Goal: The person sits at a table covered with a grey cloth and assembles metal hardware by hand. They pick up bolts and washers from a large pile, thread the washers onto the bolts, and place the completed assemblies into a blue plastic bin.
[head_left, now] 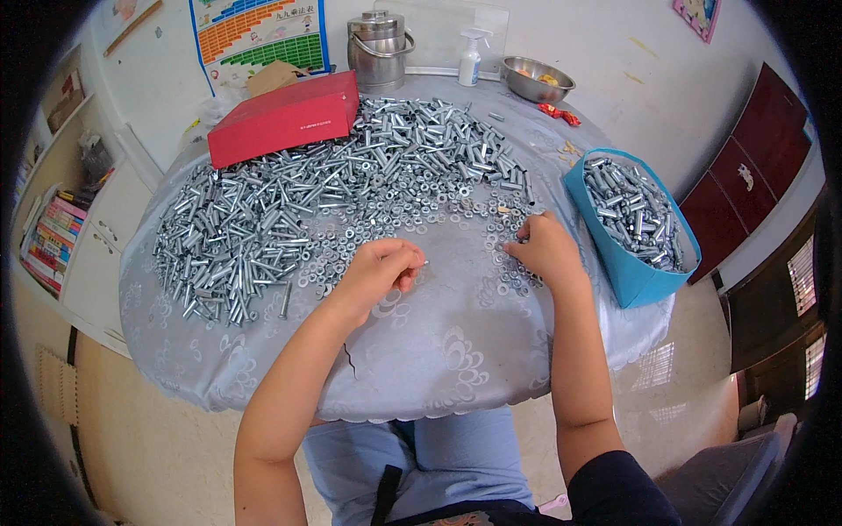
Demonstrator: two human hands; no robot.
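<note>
On the round table point(456, 351), seen from the head camera, the left hand point(377, 272) is curled shut around a small bright metal part point(422, 262); only its tip shows past the fingers, so its full shape cannot be told. The right hand point(545, 250) rests palm-down, fingers bent onto the scattered washers point(438, 210) at the edge of the heap; whether it has pinched one cannot be told.

Handling judgement: the zinc-bright sleeves point(254, 237) and washers are rigid, smooth and likely slippery. A single piece is light; the heap as a whole is heavy. Thin washers lie flat on the cloth and are best taken by sliding a fingertip under the rim or pinching across the edge. Sleeves are best gripped across the middle of the barrel.

Nearby: a blue bag point(627, 263) of finished pieces stands just right of the right hand. A red box point(285, 118) lies at the far left, touching the heap.
</note>
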